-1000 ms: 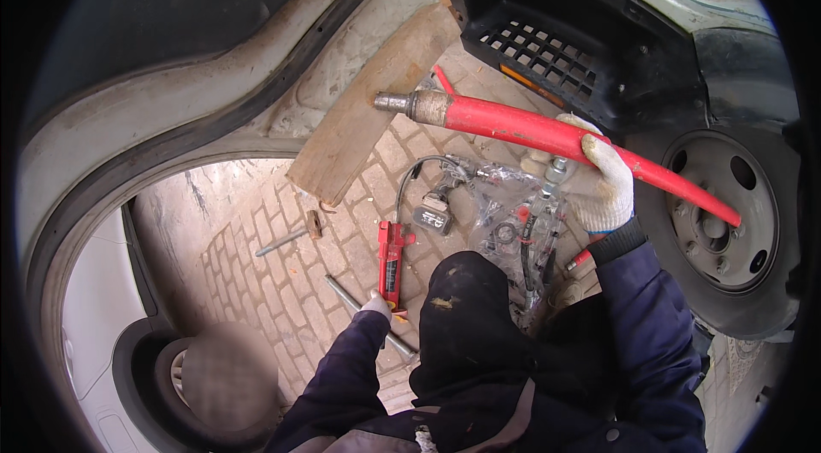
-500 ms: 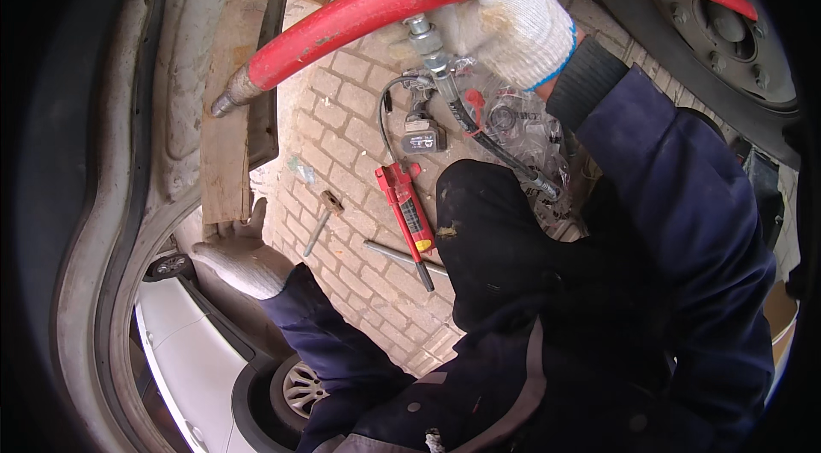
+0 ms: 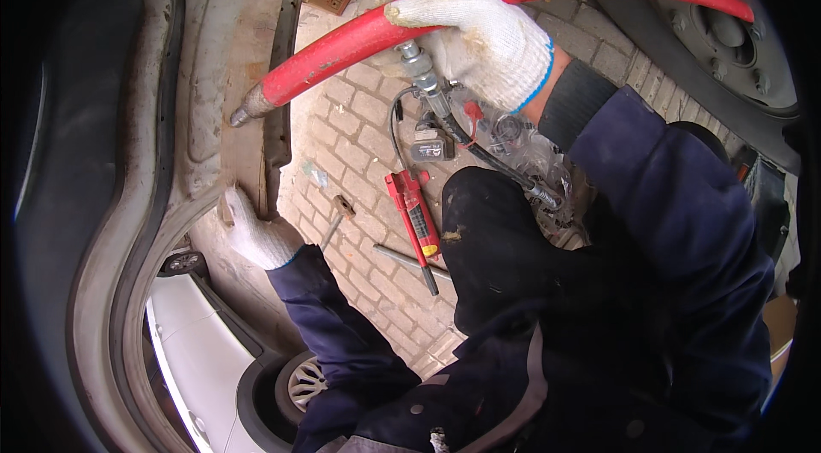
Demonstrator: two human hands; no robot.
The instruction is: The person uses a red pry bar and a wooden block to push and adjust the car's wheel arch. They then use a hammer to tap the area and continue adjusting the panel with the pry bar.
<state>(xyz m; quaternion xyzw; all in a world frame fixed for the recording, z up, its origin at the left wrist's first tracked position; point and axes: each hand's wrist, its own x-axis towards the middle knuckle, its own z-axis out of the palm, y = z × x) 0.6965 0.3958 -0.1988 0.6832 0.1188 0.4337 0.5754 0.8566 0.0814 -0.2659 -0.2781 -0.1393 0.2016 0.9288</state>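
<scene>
My right hand point(image 3: 500, 47), in a white knit glove, is closed around a long red hydraulic ram point(image 3: 342, 47). The ram spans the top of the view, and its bare metal tip meets a wooden board point(image 3: 244, 141) lying against a worn vehicle panel. Below my right palm a metal coupling point(image 3: 419, 68) joins the ram to a black hose point(image 3: 487, 150). Down at the board's near end, my gloved left hand point(image 3: 263, 235) grips the wood, its fingers partly hidden behind the edge.
On the brick paving lie a red hand pump point(image 3: 412, 214), a hammer point(image 3: 340, 212), a metal bar point(image 3: 398, 258), a tool battery point(image 3: 429, 148) and clear plastic bags point(image 3: 539, 145). A vehicle wheel point(image 3: 727, 30) stands at upper right, a white car point(image 3: 201, 342) at lower left.
My left hand has moved up onto the board's near end and closed on it; its fingers were spread before. My right hand keeps hold of the ram. The view has shifted slightly.
</scene>
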